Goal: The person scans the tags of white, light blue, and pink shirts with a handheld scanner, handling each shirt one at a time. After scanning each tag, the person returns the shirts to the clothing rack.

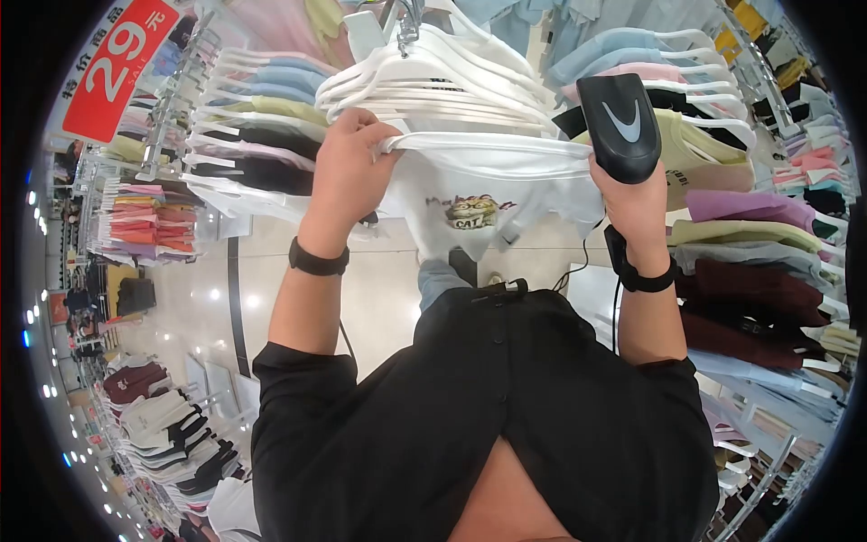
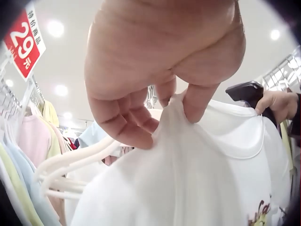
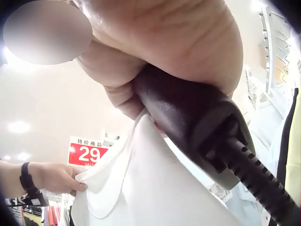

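Note:
A white T-shirt (image 1: 542, 191) with a small printed picture and lettering on its front is stretched between both hands. My left hand (image 1: 352, 172) pinches one shoulder of it; in the left wrist view the thumb and fingers bunch the cloth (image 2: 178, 136). In my right hand (image 1: 637, 212) is a black handheld barcode scanner (image 1: 620, 126), head up, its handle (image 3: 183, 113) wrapped by the palm. The shirt's other shoulder (image 3: 148, 127) meets the fingers of that same hand, beside the scanner handle. A ribbed cable (image 3: 263, 181) runs down from the handle's end.
Just beyond the shirt, several white hangers (image 1: 433, 81) hang on a metal hook. Racks of coloured clothes stand on the left (image 1: 262, 117) and right (image 1: 750, 298). A red and white price sign (image 1: 117, 68) hangs at upper left. Pale tiled floor (image 1: 280, 289) lies below.

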Motion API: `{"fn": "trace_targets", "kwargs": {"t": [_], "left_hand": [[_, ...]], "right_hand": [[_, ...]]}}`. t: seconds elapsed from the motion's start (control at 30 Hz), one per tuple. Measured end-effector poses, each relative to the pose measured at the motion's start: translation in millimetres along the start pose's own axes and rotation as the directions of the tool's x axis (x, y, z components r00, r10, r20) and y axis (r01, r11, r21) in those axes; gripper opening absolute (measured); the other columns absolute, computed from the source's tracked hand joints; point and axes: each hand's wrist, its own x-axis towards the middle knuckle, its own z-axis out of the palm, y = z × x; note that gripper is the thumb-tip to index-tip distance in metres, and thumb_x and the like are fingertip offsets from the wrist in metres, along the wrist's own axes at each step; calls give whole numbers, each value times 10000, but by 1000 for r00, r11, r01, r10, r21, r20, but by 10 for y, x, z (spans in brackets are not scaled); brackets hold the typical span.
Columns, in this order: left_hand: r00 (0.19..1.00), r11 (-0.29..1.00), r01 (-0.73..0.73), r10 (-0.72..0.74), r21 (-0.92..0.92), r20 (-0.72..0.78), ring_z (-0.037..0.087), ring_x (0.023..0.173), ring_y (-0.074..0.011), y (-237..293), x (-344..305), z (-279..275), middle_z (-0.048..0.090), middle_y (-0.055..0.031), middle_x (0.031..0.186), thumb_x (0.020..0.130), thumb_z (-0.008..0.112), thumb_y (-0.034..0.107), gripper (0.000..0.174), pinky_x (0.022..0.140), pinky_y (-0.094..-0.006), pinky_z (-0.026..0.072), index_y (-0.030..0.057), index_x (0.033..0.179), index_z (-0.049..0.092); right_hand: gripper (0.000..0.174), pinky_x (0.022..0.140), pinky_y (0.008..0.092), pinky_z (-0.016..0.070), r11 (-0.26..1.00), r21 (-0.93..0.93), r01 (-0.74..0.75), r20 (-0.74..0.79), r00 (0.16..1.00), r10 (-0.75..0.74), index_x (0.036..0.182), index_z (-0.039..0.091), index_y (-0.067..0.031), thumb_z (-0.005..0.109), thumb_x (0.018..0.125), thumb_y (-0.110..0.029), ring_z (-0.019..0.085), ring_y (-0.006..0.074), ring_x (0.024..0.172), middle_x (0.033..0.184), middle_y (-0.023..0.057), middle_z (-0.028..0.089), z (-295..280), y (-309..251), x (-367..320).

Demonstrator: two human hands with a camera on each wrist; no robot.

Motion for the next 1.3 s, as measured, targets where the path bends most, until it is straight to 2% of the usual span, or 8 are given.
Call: {"fn": "trace_targets", "kwargs": {"t": [0.13,0.17,0.2,0.57,0.7,0.93,1.13,1.3], "left_hand": [[908,883,409,-368,-230,203,595,796,-150,37,-92,56,660,-77,894,898,686,73,201,746,-309,492,29,1093,696],[930,880,365,-326,-304,171,580,792,-135,12,-167,123,649,-65,880,922,670,105,219,738,-304,488,21,1124,669],[947,879,322,-295,-353,130,689,817,-367,-36,-249,242,699,-206,882,923,640,176,223,744,-405,527,27,1089,650],[995,979,91,-79,184,-67,692,792,-334,-169,-1335,560,707,-157,869,878,684,43,136,722,-402,536,6,1005,716],[672,455,727,-622,-514,402,675,1085,-148,-123,-1594,638,733,-118,1146,896,603,-41,274,939,-294,523,-23,1146,714],[731,162,417,-645,-895,223,653,955,-128,136,-1571,648,702,-60,1048,997,567,16,139,862,-273,519,-8,1094,664],[931,658,233,-364,-716,-32,646,931,-176,267,-1545,475,680,-84,984,976,596,7,80,820,-304,511,0,1038,645],[934,752,227,-347,-618,-80,658,916,-243,315,-1615,498,679,-123,988,949,637,16,107,837,-319,517,-5,1021,713]], "right_hand": [[399,833,351,535,999,9,-50,8,999,50,1109,680,30,832,748,-49,692,214,890,989,125,748,17,-12,-46],[418,847,354,536,998,15,-56,-1,998,56,1122,680,28,834,740,-44,695,213,906,998,127,749,27,4,-88],[351,834,322,531,999,25,-48,48,998,47,1127,691,13,797,793,-17,676,165,900,1001,78,742,32,-56,-152],[584,943,346,524,986,79,-146,541,837,80,1326,615,29,781,770,-41,715,244,1030,1134,166,743,-6,-291,-741],[601,947,354,526,982,44,-186,568,813,129,1320,626,12,812,752,-57,713,252,1040,1144,170,741,29,-135,-824],[583,946,367,526,982,85,-166,714,698,56,1294,636,23,822,752,-85,712,285,1018,1112,173,742,86,-24,-723],[786,1090,362,440,979,153,137,442,876,-191,1452,487,34,813,740,-32,613,237,1234,1376,141,622,217,68,-134],[524,1180,465,355,879,-84,470,383,829,-407,1234,676,-12,836,748,-124,414,403,1421,1556,157,448,469,18,363]]}}
